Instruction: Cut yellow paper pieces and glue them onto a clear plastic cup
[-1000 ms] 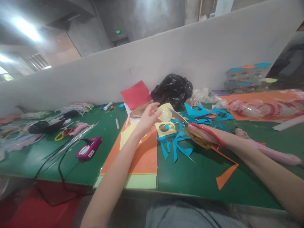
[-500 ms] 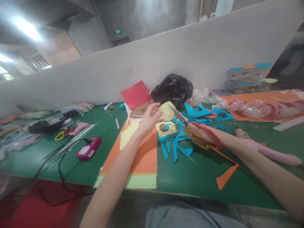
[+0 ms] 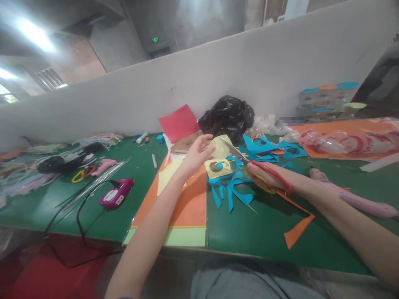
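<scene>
My left hand (image 3: 193,156) pinches a pale yellow paper piece (image 3: 220,147) held up over the green table (image 3: 255,230). My right hand (image 3: 270,176) grips red and yellow scissors (image 3: 249,165), whose blades point left and meet the edge of that yellow piece. Just below lies a yellow paper square with a round hole (image 3: 217,168) on a heap of blue paper scraps (image 3: 232,187). Under my left forearm sits a stack of orange and yellow sheets (image 3: 183,205).
A black plastic bag (image 3: 227,116) and a red sheet (image 3: 179,122) lean at the white partition. A pink glue gun (image 3: 116,194) with a black cord lies left, another pink tool (image 3: 355,199) right. An orange scrap (image 3: 296,232) lies near the front edge. Clutter fills the far left.
The yellow piece has turned slightly in my left hand and the scissors have shifted a little along its edge. Otherwise the scene is the same.
</scene>
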A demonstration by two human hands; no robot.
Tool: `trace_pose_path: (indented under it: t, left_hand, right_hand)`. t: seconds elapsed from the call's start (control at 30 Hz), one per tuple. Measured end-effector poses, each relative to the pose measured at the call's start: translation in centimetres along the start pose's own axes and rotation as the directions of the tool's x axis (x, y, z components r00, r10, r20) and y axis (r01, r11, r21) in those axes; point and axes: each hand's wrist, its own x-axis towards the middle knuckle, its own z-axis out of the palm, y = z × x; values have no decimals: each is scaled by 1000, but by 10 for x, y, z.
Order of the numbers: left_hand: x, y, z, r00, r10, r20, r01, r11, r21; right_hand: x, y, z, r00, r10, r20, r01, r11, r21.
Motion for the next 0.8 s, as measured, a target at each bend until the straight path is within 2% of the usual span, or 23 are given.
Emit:
trace_pose_path:
  t: [0.27,0.57,0.8]
  left_hand:
    - [3,-1,-3,999,20,-33,-21,999,-31]
    - [6,-3,-1,982,48,-182,-57,998,-41]
    - [3,2,-4,987,66,-144,-77,995,-67]
  right_hand:
    - [7,8,-1,998,-20,-59,17,999,-48]
    - [3,-11,-2,998,-13,-59,6,992,-125]
    - [6,12,0,994,-74,-82,70,996,-52]
